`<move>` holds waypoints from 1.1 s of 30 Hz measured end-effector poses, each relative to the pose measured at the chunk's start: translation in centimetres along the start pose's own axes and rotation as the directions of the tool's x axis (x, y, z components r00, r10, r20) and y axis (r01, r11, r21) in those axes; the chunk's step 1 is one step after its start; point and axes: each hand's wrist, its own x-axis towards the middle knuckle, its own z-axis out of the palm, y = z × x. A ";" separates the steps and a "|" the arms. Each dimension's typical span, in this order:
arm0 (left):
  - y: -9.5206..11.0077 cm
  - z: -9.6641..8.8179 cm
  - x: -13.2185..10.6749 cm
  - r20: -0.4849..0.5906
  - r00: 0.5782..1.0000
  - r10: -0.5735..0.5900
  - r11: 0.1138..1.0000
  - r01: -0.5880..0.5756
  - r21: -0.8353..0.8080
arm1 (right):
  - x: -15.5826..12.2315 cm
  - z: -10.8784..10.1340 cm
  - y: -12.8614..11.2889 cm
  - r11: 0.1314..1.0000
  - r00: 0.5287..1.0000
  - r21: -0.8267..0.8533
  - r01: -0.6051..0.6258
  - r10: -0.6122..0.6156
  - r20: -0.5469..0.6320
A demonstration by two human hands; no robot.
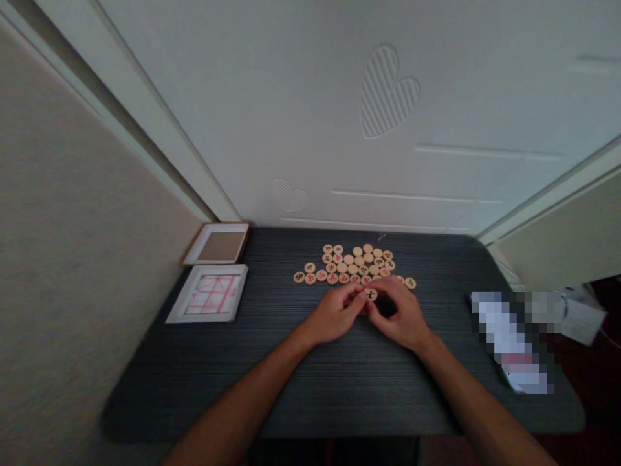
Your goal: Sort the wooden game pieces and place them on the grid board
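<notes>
see a white panel [242,97] filling the back, bearing a big ribbed heart relief [381,90] up high, a smaller heart relief [290,195] lower down to the left, and thin raised bars. see also a beige wall [72,226] running down the left side. spread out below, find a dark, fine-lined table [301,388] with rounded corners, reaching up to the panel.

at the right end of the table, make out a pixelated item [509,343], lying aslant; cannot tell its nature. at the left, find a white box half [184,301] with a red-lined sheet [213,294] inside, and just behind it, a shallow open tray [206,241] with a brown base and an orange-brown outer edge.

near the middle, see the left hand [337,314] and the right hand [398,314] brought close together, with bare forearms coming in from the bottom edge.

just beyond the fingers, find a loose cluster of round wooden discs [352,269], lying flat: some blank, some marked in red, some in black, with a rough row along the front, partly covered by the right hand.

smallest of all, see one held disc [371,294], lifted in front of that row, black mark showing, pinched between the fingertips of both hands, left side by the left, right side by the right.
</notes>
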 end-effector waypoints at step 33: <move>-0.9 0.2 -0.1 0.022 1.000 -0.017 0.999 0.017 0.041 | 0.0 -0.1 0.3 0.997 0.998 0.031 -0.064 0.064 -0.020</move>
